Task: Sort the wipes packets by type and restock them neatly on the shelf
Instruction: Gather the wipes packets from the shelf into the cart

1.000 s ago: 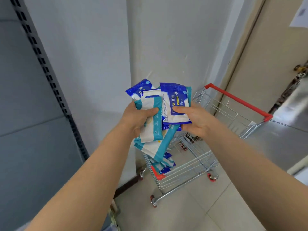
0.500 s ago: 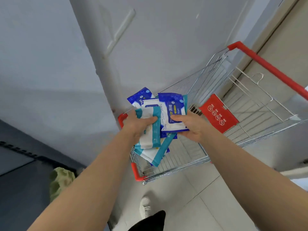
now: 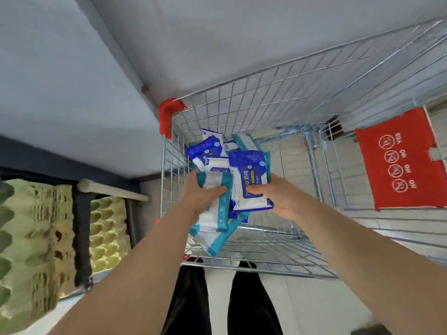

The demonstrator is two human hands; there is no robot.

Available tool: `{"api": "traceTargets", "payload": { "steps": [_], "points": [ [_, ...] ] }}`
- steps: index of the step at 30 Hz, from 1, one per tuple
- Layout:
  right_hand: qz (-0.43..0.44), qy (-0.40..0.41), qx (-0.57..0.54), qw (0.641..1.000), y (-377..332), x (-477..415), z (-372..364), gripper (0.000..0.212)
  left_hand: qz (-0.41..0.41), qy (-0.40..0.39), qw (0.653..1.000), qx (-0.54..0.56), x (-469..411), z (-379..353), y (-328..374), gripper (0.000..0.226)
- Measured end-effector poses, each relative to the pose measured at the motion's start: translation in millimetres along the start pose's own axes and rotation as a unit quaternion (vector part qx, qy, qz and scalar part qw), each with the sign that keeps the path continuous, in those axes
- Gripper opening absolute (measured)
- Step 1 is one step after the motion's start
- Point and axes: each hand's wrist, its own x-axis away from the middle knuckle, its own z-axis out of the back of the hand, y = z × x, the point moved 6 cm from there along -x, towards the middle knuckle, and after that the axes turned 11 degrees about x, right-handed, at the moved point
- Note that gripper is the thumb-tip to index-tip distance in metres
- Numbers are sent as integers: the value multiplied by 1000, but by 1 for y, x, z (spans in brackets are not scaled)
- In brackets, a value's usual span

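Note:
Both my hands hold a fanned bundle of wipes packets over the wire shopping cart [image 3: 266,97]. My left hand [image 3: 200,197] grips white packets with teal edges [image 3: 219,211], thumb across the top one. My right hand [image 3: 278,197] pinches a white packet with a dark blue top and blue label [image 3: 249,180]. Another dark blue packet [image 3: 205,148] sticks out behind them. More packets, blue and teal-edged [image 3: 242,141], show beyond the bundle, inside the cart or part of the bundle, I cannot tell which.
The cart has red corner guards [image 3: 168,114] and a red child-seat flap with warning signs [image 3: 401,160] at right. Green egg trays [image 3: 31,233] lie on a low dark shelf at left, with a wooden stick [image 3: 111,189] across them. A grey wall panel fills the top. My legs stand below the cart.
My view has tilted steeply down, from the wall to straight into the cart. Both hands keep the same hold on the bundle, which now hangs low over the cart basket.

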Motion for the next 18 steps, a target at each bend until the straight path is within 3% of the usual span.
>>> {"api": "traceTargets", "payload": {
  "steps": [5, 10, 14, 18],
  "points": [
    [-39, -46, 60, 996, 47, -54, 0, 25, 48, 52, 998, 2, -44, 3, -57, 48],
    [-98, -69, 179, 976, 89, -79, -6, 20, 70, 89, 993, -46, -69, 9, -88, 54],
    [-82, -60, 287, 952, 103, -97, -7, 26, 81, 121, 977, -156, -78, 23, -100, 59],
    [-79, -43, 319, 943, 106, -104, -4, 30, 89, 111, 973, -184, -79, 21, -99, 55]
  ]
}}
